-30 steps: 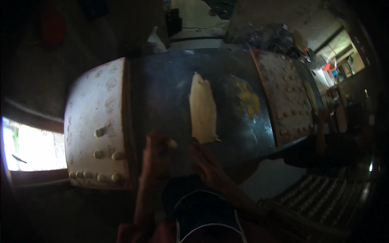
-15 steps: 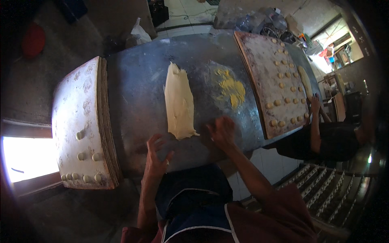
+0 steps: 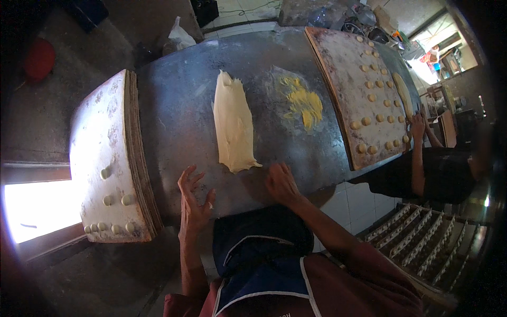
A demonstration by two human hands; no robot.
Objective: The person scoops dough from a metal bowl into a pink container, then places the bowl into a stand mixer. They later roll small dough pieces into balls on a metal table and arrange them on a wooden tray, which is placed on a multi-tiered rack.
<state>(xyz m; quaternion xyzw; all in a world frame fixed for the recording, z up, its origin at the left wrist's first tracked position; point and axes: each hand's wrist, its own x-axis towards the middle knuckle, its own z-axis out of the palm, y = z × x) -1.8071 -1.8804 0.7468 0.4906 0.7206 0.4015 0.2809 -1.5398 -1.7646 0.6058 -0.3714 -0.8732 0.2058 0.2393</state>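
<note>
A long flat strip of pale dough [image 3: 233, 124] lies lengthwise on the dark worktable [image 3: 174, 121], ragged at both ends. Near its lower left corner, my left hand [image 3: 194, 198] hovers open, fingers apart, with nothing in it. My right hand [image 3: 282, 182] is curled closed just off the dough's lower right corner; the inside of its grip is hidden. Neither hand touches the strip. To the right of the dough, a smeared yellow patch [image 3: 305, 105] of soft paste or fat sticks to the tabletop.
Stacked boards [image 3: 108, 142] at the left carry a few small dough rounds. Another board [image 3: 343, 79] at the right holds several more rounds. Beyond it a co-worker's hands [image 3: 417, 127] touch a dough rope [image 3: 402, 94]. A slatted rack [image 3: 422, 243] stands lower right.
My left hand has shifted slightly left, its fingers still spread. My right hand has curled in more and moved slightly away from the yellow patch. The view has tilted a little; the dough looks unchanged.
</note>
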